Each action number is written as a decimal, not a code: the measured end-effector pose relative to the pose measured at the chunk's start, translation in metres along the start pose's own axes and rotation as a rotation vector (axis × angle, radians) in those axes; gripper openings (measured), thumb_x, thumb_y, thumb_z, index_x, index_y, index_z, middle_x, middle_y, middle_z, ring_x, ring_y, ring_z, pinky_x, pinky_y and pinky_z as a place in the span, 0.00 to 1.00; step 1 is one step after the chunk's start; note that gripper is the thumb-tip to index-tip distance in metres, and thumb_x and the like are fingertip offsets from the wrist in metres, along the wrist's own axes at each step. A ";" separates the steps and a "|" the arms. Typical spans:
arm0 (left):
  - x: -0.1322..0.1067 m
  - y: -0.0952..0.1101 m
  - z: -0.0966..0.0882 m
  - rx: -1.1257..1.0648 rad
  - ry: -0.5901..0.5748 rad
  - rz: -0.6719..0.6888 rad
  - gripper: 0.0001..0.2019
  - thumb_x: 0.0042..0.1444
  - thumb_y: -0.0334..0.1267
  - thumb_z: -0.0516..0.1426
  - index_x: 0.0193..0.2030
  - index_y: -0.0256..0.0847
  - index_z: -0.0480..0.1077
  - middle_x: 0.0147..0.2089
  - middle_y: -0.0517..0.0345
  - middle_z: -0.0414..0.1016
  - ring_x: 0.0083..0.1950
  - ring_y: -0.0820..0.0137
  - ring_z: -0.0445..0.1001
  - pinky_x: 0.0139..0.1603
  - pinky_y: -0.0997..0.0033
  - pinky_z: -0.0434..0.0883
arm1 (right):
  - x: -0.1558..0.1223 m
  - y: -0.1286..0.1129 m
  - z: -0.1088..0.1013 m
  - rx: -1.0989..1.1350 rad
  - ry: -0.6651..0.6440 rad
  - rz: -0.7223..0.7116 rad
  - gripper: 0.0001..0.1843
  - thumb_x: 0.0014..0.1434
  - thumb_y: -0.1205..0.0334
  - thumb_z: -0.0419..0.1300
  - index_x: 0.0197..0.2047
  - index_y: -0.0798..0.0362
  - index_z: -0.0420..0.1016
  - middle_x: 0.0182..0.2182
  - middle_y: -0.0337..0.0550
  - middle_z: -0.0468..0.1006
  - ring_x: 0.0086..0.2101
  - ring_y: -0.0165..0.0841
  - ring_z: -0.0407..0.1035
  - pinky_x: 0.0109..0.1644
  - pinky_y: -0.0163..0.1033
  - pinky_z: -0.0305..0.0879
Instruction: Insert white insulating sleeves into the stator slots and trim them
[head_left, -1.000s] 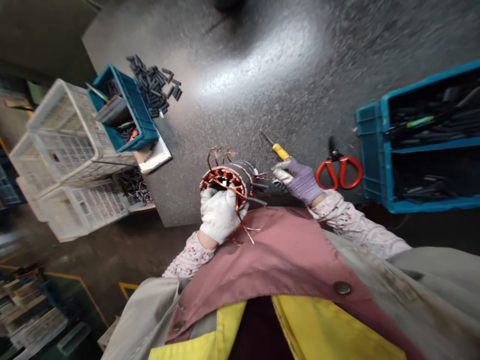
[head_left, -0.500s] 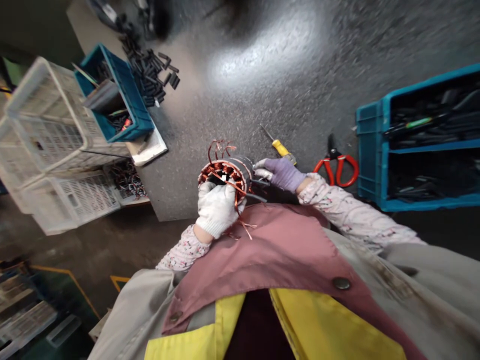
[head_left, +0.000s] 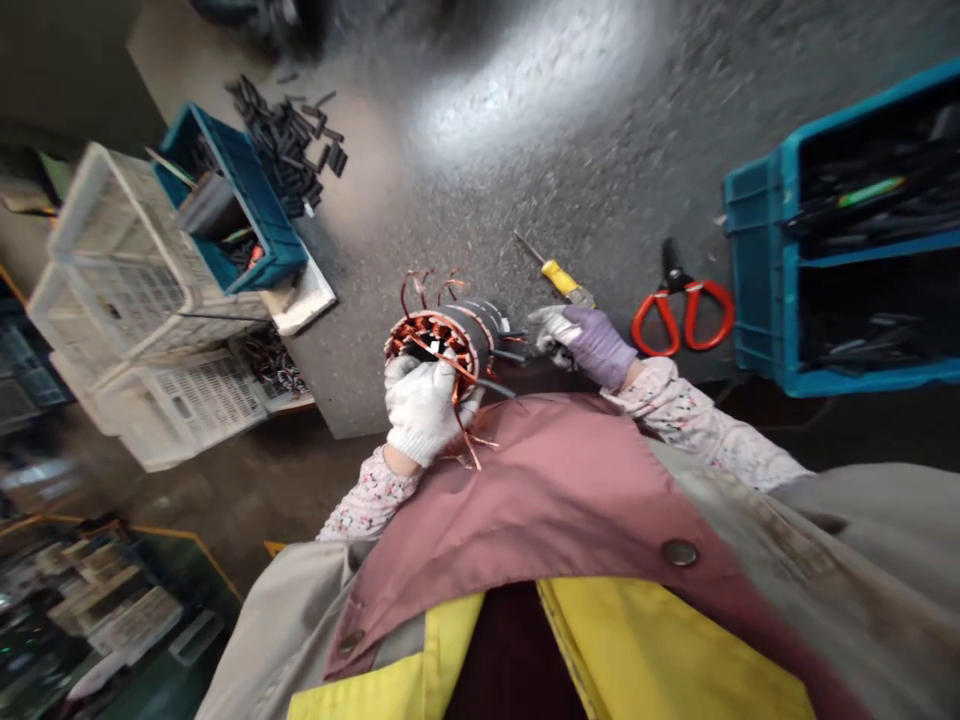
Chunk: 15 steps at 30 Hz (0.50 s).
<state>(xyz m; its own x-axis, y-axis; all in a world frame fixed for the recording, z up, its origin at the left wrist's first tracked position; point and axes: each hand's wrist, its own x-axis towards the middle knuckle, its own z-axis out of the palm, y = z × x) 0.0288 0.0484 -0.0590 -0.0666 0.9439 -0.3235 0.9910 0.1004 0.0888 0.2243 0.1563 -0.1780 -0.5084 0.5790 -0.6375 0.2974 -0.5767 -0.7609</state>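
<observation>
A motor stator (head_left: 480, 335) with copper windings lies on its side at the front of the table. Bare copper wires stick out of its left end, and dark sleeved leads come from its right end. My left hand (head_left: 424, 405), in a white knit glove, grips the wound left end, its fingertips inside the bore. Just right of the stator is my right hand (head_left: 589, 340), in a white and purple glove. Its fingers are curled, and whatever they may hold cannot be made out. A yellow-handled screwdriver (head_left: 559, 277) lies just beyond that hand, and red-handled cutters (head_left: 681, 308) lie to its right.
A blue divided bin (head_left: 761, 215) with dark sleeves stands at the right. On the left are a smaller blue bin (head_left: 262, 215), a pile of black tube pieces (head_left: 289, 150) and white plastic crates (head_left: 124, 270). My pink apron (head_left: 525, 480) meets the table's front edge.
My right hand has drawn back from the stator's right end, leaving a gap, with its fingers more curled. My left hand keeps its grip. The view has shifted slightly.
</observation>
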 end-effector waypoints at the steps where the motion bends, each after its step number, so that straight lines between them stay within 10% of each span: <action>1: 0.000 0.000 0.000 0.011 -0.004 -0.020 0.20 0.51 0.49 0.58 0.47 0.38 0.73 0.30 0.54 0.78 0.35 0.61 0.77 0.53 0.57 0.61 | -0.005 0.002 -0.003 0.146 0.013 0.095 0.14 0.65 0.60 0.51 0.43 0.57 0.76 0.28 0.42 0.77 0.22 0.25 0.65 0.27 0.31 0.63; 7: -0.001 0.010 0.002 0.117 0.051 -0.182 0.16 0.47 0.52 0.60 0.36 0.42 0.72 0.27 0.57 0.76 0.33 0.62 0.75 0.52 0.56 0.64 | -0.023 0.012 -0.013 0.654 -0.091 0.259 0.12 0.60 0.72 0.54 0.45 0.59 0.74 0.28 0.38 0.75 0.22 0.21 0.63 0.23 0.25 0.58; 15: 0.000 0.028 0.002 0.130 0.054 -0.289 0.18 0.47 0.55 0.61 0.27 0.42 0.66 0.26 0.56 0.69 0.35 0.61 0.71 0.51 0.50 0.64 | -0.003 0.060 -0.003 0.115 0.097 0.031 0.15 0.58 0.65 0.58 0.49 0.56 0.77 0.33 0.43 0.81 0.20 0.23 0.65 0.28 0.31 0.68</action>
<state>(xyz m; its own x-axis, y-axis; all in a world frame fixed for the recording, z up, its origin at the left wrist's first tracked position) 0.0563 0.0503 -0.0583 -0.3499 0.8978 -0.2674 0.9366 0.3288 -0.1213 0.2462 0.1222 -0.2224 -0.4179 0.6096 -0.6736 0.2143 -0.6544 -0.7252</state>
